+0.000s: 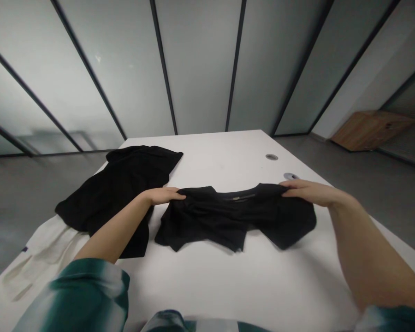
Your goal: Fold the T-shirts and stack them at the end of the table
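Note:
A black short-sleeved shirt (pixel 224 212) is stretched between my two hands, just over the white table (pixel 228 286). Its neckline, with a small label inside, faces away from me, and the body hangs in folds toward me. My left hand (pixel 164 195) pinches the shirt near its left shoulder, thumb on top. Over at the opposite shoulder, my right hand (pixel 307 191) is closed on the fabric in the same way. The fingertips under the cloth are hidden on both sides.
To the left lies a larger black garment (pixel 124 184), partly behind my left forearm. A white garment (pixel 44 253) rests at the table's left edge. Two round cable grommets (pixel 271 157) sit at the right side. Beyond are frosted glass panels (pixel 200 69) and a wooden cabinet (pixel 370 129).

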Motion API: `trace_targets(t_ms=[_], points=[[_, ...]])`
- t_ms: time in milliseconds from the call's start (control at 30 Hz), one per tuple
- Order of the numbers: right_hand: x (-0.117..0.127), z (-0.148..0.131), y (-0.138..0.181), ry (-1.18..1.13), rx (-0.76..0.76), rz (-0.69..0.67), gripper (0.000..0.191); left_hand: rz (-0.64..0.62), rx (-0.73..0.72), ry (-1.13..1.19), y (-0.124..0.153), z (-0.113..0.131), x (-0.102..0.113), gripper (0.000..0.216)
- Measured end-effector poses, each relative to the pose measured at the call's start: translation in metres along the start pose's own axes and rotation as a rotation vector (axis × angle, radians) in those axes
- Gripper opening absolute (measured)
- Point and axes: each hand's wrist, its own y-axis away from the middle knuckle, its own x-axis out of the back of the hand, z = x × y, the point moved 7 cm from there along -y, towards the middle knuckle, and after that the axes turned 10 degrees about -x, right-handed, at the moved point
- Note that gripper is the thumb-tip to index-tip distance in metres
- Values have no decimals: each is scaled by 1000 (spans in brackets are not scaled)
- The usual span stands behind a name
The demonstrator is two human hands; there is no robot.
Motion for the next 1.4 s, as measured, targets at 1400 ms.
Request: trace_targets(t_ms=[1400], points=[[-108,-55,-132,731,129,513,45,377,-148,-1033,-94,-18,-9,41]])
